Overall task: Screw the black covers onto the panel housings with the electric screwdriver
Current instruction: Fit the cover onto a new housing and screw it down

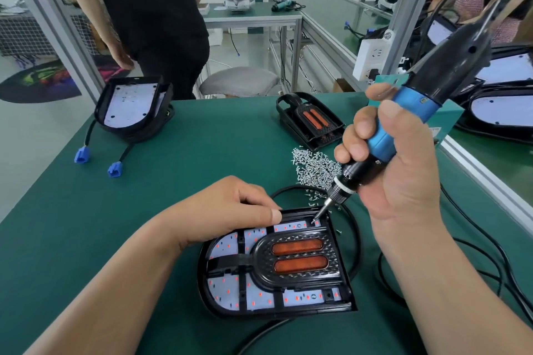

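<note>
A black panel housing (344, 301) lies on the green mat near me, with a black cover (300, 257) carrying two orange lenses set into it. My right hand (401, 170) grips the blue and black electric screwdriver (403, 121), tilted, its bit tip (315, 220) on a screw at the housing's far right corner. My left hand (230, 207) has its fingers curled and its thumb pressing on the housing's far edge. A pile of small silver screws (314, 166) lies just beyond the housing.
Another housing (132, 106) with blue connectors (82, 154) sits far left. A loose stack of black covers (311, 121) lies far centre. More housings (501, 112) are stacked at right. Black cables (476, 262) loop near my right arm. A person (155, 26) stands behind the table.
</note>
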